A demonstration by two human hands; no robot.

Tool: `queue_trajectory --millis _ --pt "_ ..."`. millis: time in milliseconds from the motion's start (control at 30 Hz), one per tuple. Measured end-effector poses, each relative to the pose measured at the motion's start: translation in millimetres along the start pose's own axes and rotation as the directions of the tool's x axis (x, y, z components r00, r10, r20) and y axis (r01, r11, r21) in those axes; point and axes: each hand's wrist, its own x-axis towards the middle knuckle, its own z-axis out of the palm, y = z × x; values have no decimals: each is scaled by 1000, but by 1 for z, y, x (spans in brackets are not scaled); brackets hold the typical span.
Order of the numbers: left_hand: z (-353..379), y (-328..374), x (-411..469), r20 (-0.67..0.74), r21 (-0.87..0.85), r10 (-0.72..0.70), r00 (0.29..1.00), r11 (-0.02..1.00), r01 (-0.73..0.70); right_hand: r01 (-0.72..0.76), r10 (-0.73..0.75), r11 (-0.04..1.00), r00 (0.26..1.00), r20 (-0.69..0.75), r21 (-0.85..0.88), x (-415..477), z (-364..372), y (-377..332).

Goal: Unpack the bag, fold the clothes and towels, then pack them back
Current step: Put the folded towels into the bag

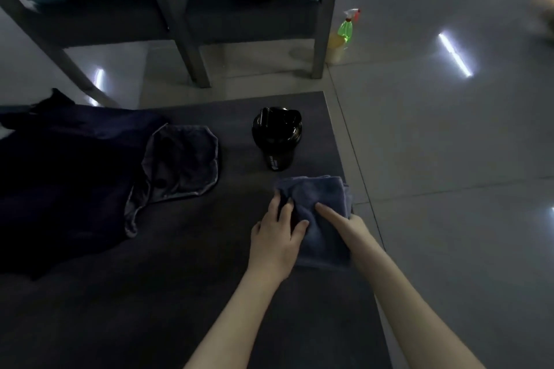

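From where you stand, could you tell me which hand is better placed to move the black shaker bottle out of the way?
Probably the left hand. It lies flat on the folded towel almost directly below the shaker bottle. The right hand grips the towel's right edge, farther from the bottle.

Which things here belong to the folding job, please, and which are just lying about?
Job: folded blue towel under left hand and right hand; dark bag; dark garment.
Lying about: black shaker bottle; green spray bottle; bench.
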Motion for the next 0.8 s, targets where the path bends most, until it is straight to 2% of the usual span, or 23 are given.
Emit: queue_trajectory --millis 67,167,267,367,600,800 --pt "-1 0 -3 30 -39 -33 999 999 35 54 -54 998 998 -35 -26 0 4 1" --pt "-8 -3 -7 53 -80 -58 997 995 62 126 -126 988 992 1 -89 -6 9 0" --pt "-22 -6 -14 85 -131 -76 993 988 87 143 -149 972 989 -17 -187 -19 14 -7" --pt "-38 -6 -31 110 -199 -91 990 974 112 162 -167 972 986 -19 -169 -38 18 -14" --pt "-91 6 -91 -4 -316 -108 994 943 101 202 -203 978 979 -18 -53 -115 39 -25" --pt "-143 -24 -138 -94 -372 -82 992 927 41 191 -190 981 982 10 -36 -172 84 -32"
